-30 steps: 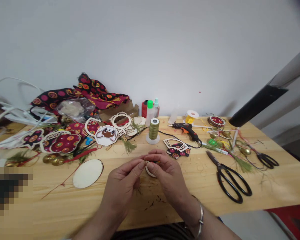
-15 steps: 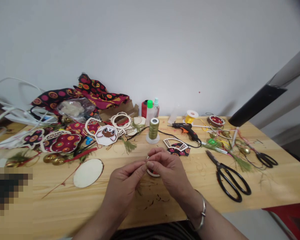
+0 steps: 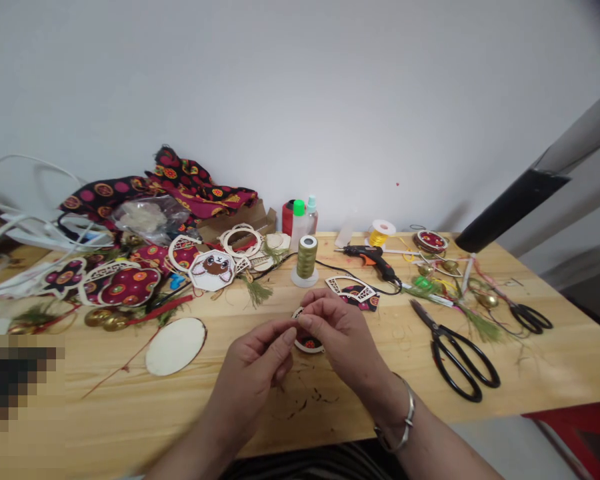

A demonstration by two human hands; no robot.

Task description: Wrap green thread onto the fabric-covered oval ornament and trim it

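Observation:
My left hand [image 3: 257,363] and my right hand [image 3: 343,333] meet above the middle of the wooden table [image 3: 330,400]. Both are closed in a pinch, fingertips nearly touching. Between them sits a small round ornament [image 3: 307,342] with a pale rim and dark red patterned fabric; my right hand holds it, and my left fingertips pinch something fine at its upper edge that I cannot make out. A silver bangle [image 3: 405,420] circles my right wrist. Short thread scraps lie on the table under my hands.
Large black scissors [image 3: 455,360] lie to the right, smaller scissors [image 3: 527,317] further right. Behind my hands stand an olive thread spool [image 3: 307,259], a glue gun [image 3: 373,257], a fan-shaped piece [image 3: 355,291] and glue bottles [image 3: 300,220]. A white oval [image 3: 176,345], fabric ornaments [image 3: 130,283] and patterned cloth [image 3: 190,183] fill the left.
My right hand has lifted and shifted slightly right, uncovering more of the round ornament. My left hand stays pinched close beside it.

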